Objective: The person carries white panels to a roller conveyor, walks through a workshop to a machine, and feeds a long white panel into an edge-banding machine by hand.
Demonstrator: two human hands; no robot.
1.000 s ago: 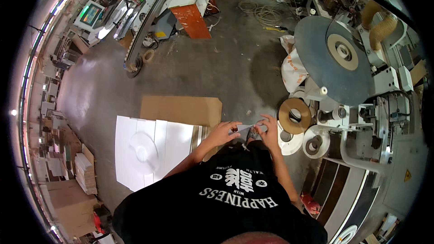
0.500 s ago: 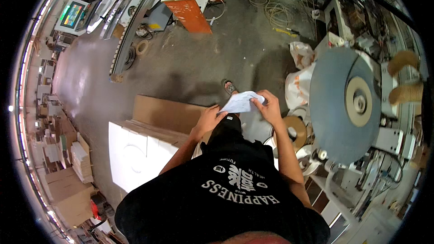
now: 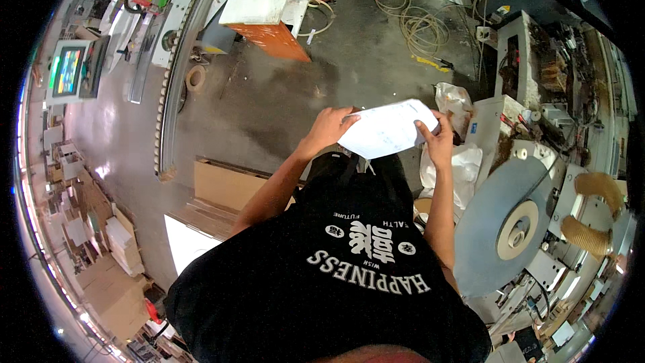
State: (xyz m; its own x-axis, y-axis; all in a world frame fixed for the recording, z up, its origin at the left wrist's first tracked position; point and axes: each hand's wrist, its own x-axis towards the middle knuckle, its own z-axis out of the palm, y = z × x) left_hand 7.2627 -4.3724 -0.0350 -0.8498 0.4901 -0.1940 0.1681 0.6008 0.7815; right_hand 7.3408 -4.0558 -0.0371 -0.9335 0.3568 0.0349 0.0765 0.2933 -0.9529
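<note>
A white sheet of paper (image 3: 386,129) with faint marks is stretched between my two hands, in front of my body. My left hand (image 3: 329,129) pinches its left edge, thumb on top. At the other end, my right hand (image 3: 438,136) grips the right edge, its thumb pressing on the upper face. The paper tilts up toward the right and looks slightly curved. My fingers beneath the sheet are partly hidden.
To the right stands a large grey disc-shaped reel (image 3: 494,235) beside machinery. Cardboard and white panels (image 3: 228,185) are stacked at my left. Ahead are an orange-and-white cabinet (image 3: 275,37), a conveyor rail (image 3: 176,81) and coiled hose (image 3: 423,30) on the floor.
Both hands have moved forward and to the right with the paper, which now lies more opened out. My view has shifted, and the reel appears lower in it.
</note>
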